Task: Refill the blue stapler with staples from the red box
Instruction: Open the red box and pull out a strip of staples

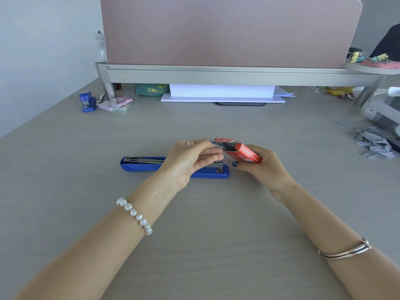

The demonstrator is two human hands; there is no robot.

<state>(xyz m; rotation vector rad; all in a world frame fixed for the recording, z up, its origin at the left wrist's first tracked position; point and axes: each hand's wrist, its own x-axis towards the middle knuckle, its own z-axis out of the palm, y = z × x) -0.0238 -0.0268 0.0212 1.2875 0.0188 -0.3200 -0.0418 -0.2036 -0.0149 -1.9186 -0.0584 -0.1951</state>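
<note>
Two hands meet just above the middle of the frame, over a grey desk (205,224). The right hand (262,167) is clasped round the red box (243,153), thumb below and fingers behind, tipping it so that its torn open mouth faces left toward the other hand; that tilt seems meant to give the other hand's fingers a way in, or to let a strip slide out. The left hand (190,161) has its fingertips (216,151) drawn together at that mouth, thumb against forefinger, apparently pinching at something grey inside. Whether a strip of staples is already held there is too small to tell.

Directly beneath the left hand, lying flat on the desk and running left to right, is the blue stapler (138,164). It is swung fully open, its metal staple channel exposed on the left part and its base extending right under the palm. Laid open and close under the box, it looks ready to take a strip with only a short carry.

At the right edge of the frame a heap of loose staple strips (373,146) sits well apart. A small blue stapler (87,102) stands at upper left, beside some flat boxes (114,103).
</note>
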